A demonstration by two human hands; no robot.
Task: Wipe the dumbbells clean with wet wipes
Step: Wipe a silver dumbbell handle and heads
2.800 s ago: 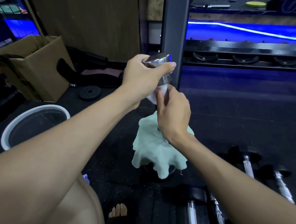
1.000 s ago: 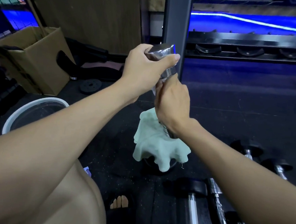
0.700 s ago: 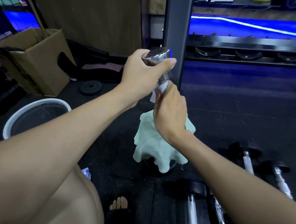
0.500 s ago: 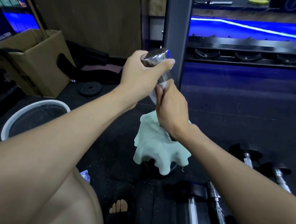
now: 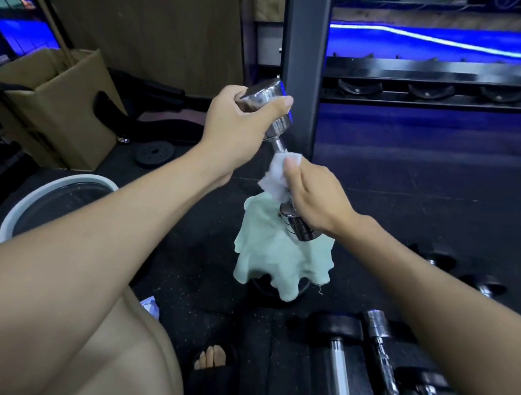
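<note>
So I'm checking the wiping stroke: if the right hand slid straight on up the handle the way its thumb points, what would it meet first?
Probably the upper chrome head of the silver dumbbell gripped by the left hand; the right hand, holding the white wet wipe, has only bare handle ahead.

No text, label, brand, number or sign can be read anywhere. A small pale mark sits on the black slipper (image 5: 202,392) below the hands, too blurred to make out.

gym, black dumbbell rack (image 5: 423,76), rubber floor (image 5: 428,188), weight plate (image 5: 154,154)
</note>
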